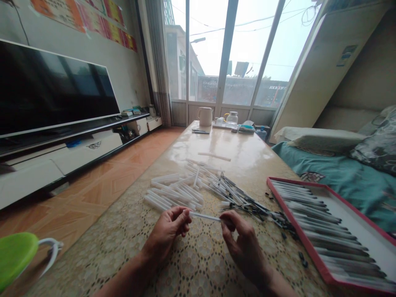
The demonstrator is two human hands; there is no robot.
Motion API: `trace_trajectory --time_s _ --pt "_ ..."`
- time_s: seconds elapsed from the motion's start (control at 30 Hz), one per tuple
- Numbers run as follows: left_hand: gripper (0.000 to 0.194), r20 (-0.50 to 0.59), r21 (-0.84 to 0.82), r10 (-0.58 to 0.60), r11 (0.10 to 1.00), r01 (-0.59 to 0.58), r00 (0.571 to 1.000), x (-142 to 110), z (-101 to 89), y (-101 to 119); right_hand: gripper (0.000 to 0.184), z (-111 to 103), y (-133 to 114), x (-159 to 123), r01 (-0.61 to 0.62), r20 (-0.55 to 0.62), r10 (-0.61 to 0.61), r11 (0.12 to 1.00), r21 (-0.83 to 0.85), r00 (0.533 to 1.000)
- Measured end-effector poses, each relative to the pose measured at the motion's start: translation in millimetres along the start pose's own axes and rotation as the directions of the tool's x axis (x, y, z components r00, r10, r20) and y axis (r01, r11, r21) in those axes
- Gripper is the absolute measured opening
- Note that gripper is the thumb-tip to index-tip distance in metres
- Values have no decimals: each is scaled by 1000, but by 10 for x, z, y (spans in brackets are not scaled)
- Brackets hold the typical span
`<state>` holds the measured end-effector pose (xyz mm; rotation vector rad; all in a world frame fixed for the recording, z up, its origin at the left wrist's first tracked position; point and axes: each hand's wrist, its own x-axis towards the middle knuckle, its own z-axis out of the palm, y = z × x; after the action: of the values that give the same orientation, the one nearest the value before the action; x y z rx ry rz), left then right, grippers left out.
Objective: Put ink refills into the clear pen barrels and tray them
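My left hand [168,231] and my right hand [243,241] hover over the near part of the table [216,152], each pinching one end of a thin white pen barrel [204,216] held level between them. Just beyond my fingers lies a heap of white pen barrels [175,192]. To its right is a spread of thin dark refills [244,198]. A red-rimmed tray [312,251] at the right holds rows of assembled pens [321,225].
Small dark caps [301,258] lie scattered beside the tray. A white jug [205,116] and a glass pot [232,119] stand at the table's far end. A television [52,88] is on the left, a teal sofa [349,181] on the right, a green object [15,255] at lower left.
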<state>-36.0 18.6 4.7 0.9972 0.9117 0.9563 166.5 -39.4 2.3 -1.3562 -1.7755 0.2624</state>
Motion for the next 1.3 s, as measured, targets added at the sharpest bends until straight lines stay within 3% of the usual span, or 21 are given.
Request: trace_trajectory --time_s 0.1,0.23,0.37,0.47,0.57,0.67,0.8,1.0,1.07,1.17,1.3 --pt "28 4 10 -2 1000 2 1000 -15 39 7 8 6 49 10 78 135 -58 986 -145 989" --pt "33 -2 40 18 999 -18 1000 -38 98 -12 10 -13 60 40 214 220 -128 879 -427 967" --pt "33 13 60 47 997 -47 999 -71 136 -28 10 -40 -28 55 331 296 -203 806 -491 933" --pt "29 8 72 91 993 -92 996 -108 161 -27 15 -36 -86 39 355 289 -233 782 -512 929" --pt "27 -5 68 133 989 -132 991 -136 182 -34 21 1 -88 -1 297 269 -186 832 -468 945" --pt "28 -13 55 154 987 -153 988 -141 192 -58 26 43 -56 -40 169 279 -64 914 -368 958" --pt "27 11 25 176 984 -176 984 -139 195 -80 30 19 -44 -39 -53 345 82 994 -94 935" --pt "26 67 50 197 978 -201 978 -165 194 -73 35 -78 -65 12 -262 451 116 925 274 885" --pt "26 64 55 190 980 -193 980 -157 193 -63 35 -81 -72 27 -277 464 122 918 283 877" --pt "35 45 42 119 992 -121 992 -125 197 -32 31 -126 -97 65 -202 409 133 971 129 903" --pt "60 -62 -34 55 998 -57 997 -98 203 12 24 -454 -72 180 -110 267 134 988 -104 954"
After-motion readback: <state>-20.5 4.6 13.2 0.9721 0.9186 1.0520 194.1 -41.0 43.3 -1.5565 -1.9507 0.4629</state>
